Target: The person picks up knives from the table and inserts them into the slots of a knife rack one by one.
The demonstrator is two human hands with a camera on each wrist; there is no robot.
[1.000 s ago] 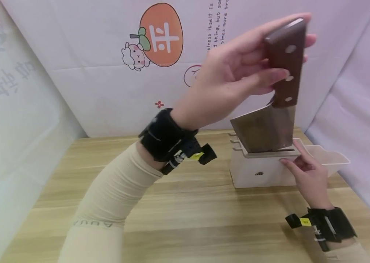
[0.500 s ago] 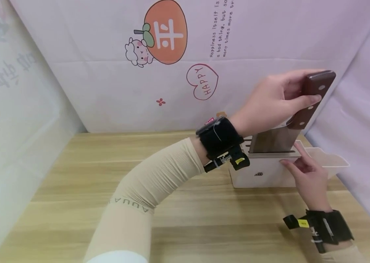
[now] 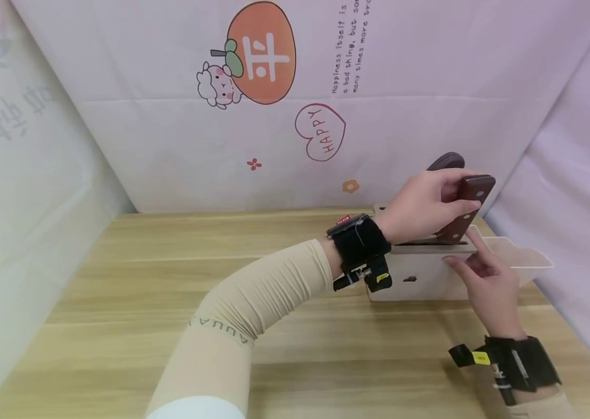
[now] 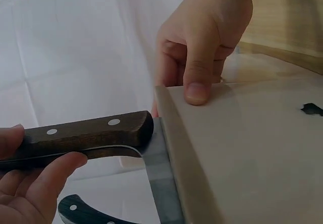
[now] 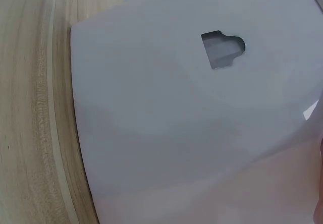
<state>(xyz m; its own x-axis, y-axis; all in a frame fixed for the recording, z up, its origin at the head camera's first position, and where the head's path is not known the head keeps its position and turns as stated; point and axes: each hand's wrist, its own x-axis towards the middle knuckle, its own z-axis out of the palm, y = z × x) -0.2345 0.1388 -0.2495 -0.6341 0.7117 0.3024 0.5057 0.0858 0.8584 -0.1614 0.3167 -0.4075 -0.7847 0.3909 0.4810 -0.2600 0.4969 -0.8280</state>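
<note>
Steadying block [image 3: 420, 279], right hand [image 3: 486, 285] presses thumb and fingertips against its right upper corner; fingers nearly straight, gripping nothing. Block stands on table [image 3: 169, 302], right rear, near wall. Clear tray [image 3: 522, 259] just beside block, right. Left hand [image 3: 423, 206] above block, fingers and thumb curled round cleaver [image 3: 465, 209] handle. Blade sunk deep in top slot, only sliver showing in left wrist view [image 4: 159, 178]. Second, dark handle [image 3: 447, 161] behind. Printed cloth [image 3: 274, 87] hangs farthest back.

Bare tabletop [image 3: 169, 279] lies open at left and near, while the knife block [image 3: 420, 279] and backdrop walls [image 3: 143, 145] crowd the far right corner.
</note>
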